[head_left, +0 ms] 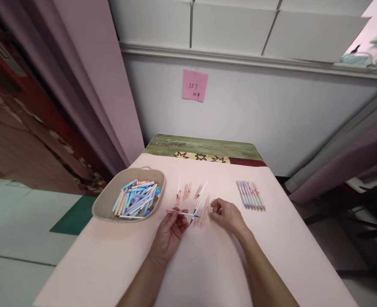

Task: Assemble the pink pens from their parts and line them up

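Observation:
My left hand [171,232] pinches a thin white pen refill [190,214] with a dark tip, lying crosswise over the fingers; a pinkish part shows at its left end. My right hand [227,216] has thumb and forefinger closed at a clear pen barrel [207,204], which is blurred. Beside it several more clear barrels [201,219] lie on the table. Other white refills [198,204] rest between the hands, one upright-pointing refill [178,187] farther left. Short pinkish pen parts [187,191] lie just beyond, with another small group [198,190] to their right.
At the left stands a beige basket [103,207] full of blue, white and tan pen parts. A row of whole pens [250,196] lies at the right on the pink tabletop [214,273]. Behind the table is a wall with a pink note [195,85].

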Available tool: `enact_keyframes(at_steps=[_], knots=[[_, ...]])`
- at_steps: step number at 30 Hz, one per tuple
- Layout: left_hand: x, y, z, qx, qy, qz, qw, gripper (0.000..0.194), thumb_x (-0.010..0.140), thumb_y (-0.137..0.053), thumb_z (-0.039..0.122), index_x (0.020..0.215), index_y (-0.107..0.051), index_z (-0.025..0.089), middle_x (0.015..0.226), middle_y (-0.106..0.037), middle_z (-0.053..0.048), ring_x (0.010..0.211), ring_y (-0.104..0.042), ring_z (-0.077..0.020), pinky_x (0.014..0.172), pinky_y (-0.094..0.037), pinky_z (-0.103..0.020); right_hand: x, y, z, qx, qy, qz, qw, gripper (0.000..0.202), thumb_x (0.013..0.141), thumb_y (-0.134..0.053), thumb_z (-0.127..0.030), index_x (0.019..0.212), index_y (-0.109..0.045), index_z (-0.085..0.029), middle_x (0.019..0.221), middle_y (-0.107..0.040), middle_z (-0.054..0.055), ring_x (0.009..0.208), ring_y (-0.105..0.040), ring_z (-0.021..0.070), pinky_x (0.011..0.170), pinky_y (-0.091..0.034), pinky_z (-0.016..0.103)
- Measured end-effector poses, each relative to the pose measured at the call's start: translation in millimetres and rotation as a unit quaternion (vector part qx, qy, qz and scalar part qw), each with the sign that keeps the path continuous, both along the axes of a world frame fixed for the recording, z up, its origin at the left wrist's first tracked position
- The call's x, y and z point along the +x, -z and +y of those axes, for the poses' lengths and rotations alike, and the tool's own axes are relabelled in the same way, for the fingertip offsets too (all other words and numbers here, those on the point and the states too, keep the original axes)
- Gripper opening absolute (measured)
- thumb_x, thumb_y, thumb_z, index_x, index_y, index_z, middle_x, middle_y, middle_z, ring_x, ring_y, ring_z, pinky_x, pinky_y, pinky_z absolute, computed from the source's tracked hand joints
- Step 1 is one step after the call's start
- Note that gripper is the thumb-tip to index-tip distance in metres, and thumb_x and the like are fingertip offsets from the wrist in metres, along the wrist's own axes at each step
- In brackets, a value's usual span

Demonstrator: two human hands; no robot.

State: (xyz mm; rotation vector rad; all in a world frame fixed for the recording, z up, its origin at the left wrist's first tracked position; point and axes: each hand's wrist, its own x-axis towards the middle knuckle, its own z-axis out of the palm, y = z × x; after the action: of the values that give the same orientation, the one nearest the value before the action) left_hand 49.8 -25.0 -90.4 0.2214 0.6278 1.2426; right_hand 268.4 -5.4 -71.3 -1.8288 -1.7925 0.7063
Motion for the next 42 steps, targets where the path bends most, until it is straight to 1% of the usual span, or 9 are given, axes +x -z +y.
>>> enact_keyframes(at_steps=[3, 8, 13, 16, 21, 24, 34, 38, 42], knots=[[1, 0.7, 0, 0.003, -0.01, 0.007, 1.0, 0.01, 0.08, -0.066, 0.014, 0.09, -0.065, 0.014, 0.093, -0.072, -0.01, 0.067, -0.066, -0.0118, 0.067, -0.057, -0.027, -9, 0.5, -2, 0.017, 0.021, -0.05, 0.998, 0.016, 0.072, -0.056, -0.016, 0.084, -0.062, -0.024, 0.074, -0.067, -0.002, 0.063, -0.057, 0.0139, 0.055, -0.03, 0.024], [4, 0.4, 0, 0.011, -0.029, 0.022, 0.999, 0.013, 0.08, -0.065, 0.014, 0.094, -0.064, 0.015, 0.102, -0.072, -0.012, 0.08, -0.07, -0.0162, 0.077, -0.057, -0.031, -19, 2.8, -6, 0.041, 0.033, -0.11, 0.993, 0.011, 0.076, -0.059, -0.026, 0.086, -0.06, -0.023, 0.077, -0.067, 0.001, 0.067, -0.058, 0.0163, 0.055, -0.027, 0.025], [6, -1.2, -1, 0.008, -0.04, 0.02, 0.999, 0.013, 0.08, -0.065, 0.013, 0.093, -0.064, 0.015, 0.104, -0.072, -0.012, 0.089, -0.07, -0.0192, 0.087, -0.055, -0.035, -16, -1.1, -6, 0.018, 0.047, -0.087, 0.995, 0.004, 0.077, -0.058, -0.026, 0.075, -0.058, -0.023, 0.068, -0.065, 0.001, 0.062, -0.057, 0.017, 0.053, -0.027, 0.025], [7, -0.8, -1, 0.011, -0.05, 0.021, 0.998, 0.013, 0.08, -0.066, 0.013, 0.093, -0.064, 0.015, 0.102, -0.073, -0.011, 0.092, -0.07, -0.0197, 0.09, -0.054, -0.036, -12, -7.5, -5, 0.054, 0.07, -0.028, 0.996, 0.003, 0.076, -0.058, -0.026, 0.075, -0.058, -0.023, 0.067, -0.064, 0.0, 0.061, -0.056, 0.0165, 0.054, -0.03, 0.025], [8, 1.2, -2, 0.022, -0.064, 0.028, 0.997, 0.013, 0.08, -0.066, 0.012, 0.093, -0.064, 0.015, 0.1, -0.073, -0.011, 0.093, -0.07, -0.0192, 0.09, -0.054, -0.035, -8, -21.5, -7, 0.105, -0.018, 0.18, 0.978, 0.009, 0.077, -0.055, -0.027, 0.082, -0.061, -0.022, 0.065, -0.061, -0.002, 0.059, -0.053, 0.0138, 0.056, -0.037, 0.023], [9, 1.9, -2, 0.029, -0.069, 0.034, 0.997, 0.013, 0.079, -0.066, 0.013, 0.092, -0.064, 0.015, 0.102, -0.073, -0.012, 0.094, -0.069, -0.019, 0.091, -0.053, -0.036, -6, -27.1, -8, 0.106, -0.045, 0.226, 0.967, 0.012, 0.077, -0.055, -0.027, 0.082, -0.064, -0.019, 0.067, -0.06, -0.001, 0.059, -0.05, 0.013, 0.054, -0.037, 0.022], [9, 2.5, -1, 0.026, -0.073, 0.035, 0.996, 0.013, 0.08, -0.066, 0.013, 0.093, -0.063, 0.015, 0.102, -0.073, -0.012, 0.094, -0.069, -0.0187, 0.092, -0.053, -0.036, -9, -32.8, -12, 0.086, -0.061, 0.217, 0.971, 0.012, 0.075, -0.057, -0.025, 0.075, -0.066, -0.018, 0.058, -0.055, -0.003, 0.054, -0.047, 0.011, 0.051, -0.036, 0.021], [9, 3.3, -1, 0.026, -0.07, 0.036, 0.997, 0.015, 0.079, -0.067, 0.014, 0.093, -0.062, 0.014, 0.101, -0.073, -0.012, 0.094, -0.069, -0.0189, 0.092, -0.052, -0.036, -12, -29.9, -11, 0.089, -0.068, 0.211, 0.971, 0.012, 0.076, -0.057, -0.024, 0.076, -0.067, -0.018, 0.057, -0.055, -0.003, 0.052, -0.047, 0.0107, 0.051, -0.037, 0.02], [9, 3.6, -2, 0.031, -0.059, 0.038, 0.997, 0.016, 0.08, -0.067, 0.016, 0.094, -0.061, 0.015, 0.102, -0.073, -0.012, 0.094, -0.069, -0.0186, 0.094, -0.051, -0.036, -16, -21.3, -9, 0.101, -0.083, 0.2, 0.971, 0.013, 0.078, -0.06, -0.026, 0.081, -0.07, -0.019, 0.067, -0.064, 0.0, 0.057, -0.054, 0.0121, 0.055, -0.042, 0.021]])
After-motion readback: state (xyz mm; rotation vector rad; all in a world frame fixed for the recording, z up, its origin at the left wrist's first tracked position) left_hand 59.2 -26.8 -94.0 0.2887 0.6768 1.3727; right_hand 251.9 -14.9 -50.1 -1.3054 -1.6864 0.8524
